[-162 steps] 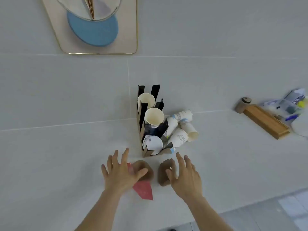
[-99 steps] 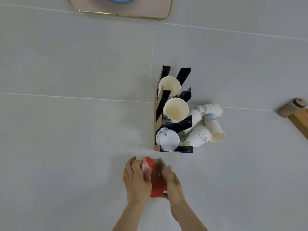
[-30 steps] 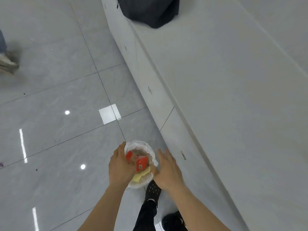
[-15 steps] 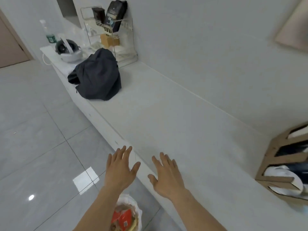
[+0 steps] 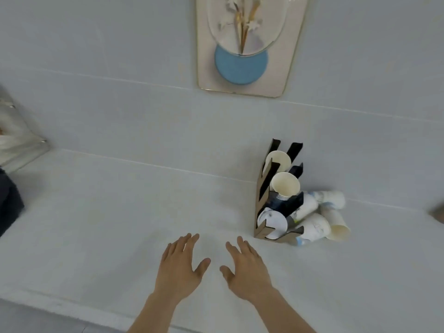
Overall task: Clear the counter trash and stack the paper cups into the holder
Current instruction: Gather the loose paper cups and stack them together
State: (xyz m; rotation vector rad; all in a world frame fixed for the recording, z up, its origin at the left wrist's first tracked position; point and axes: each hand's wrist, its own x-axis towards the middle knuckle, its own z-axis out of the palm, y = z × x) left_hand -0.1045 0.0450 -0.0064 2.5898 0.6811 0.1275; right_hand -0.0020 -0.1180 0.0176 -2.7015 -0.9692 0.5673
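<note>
Trash gone from both hands, left hand (image 5: 179, 269) and right hand (image 5: 246, 269) spread empty over counter (image 5: 96, 224), cup holder (image 5: 276, 195) back in view

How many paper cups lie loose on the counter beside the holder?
4, all piled right of the holder: one at the back, one leaning on the holder, one in front, one rightmost. More may be hidden.

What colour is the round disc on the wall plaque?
Light blue disc, seen in the head view.
</note>
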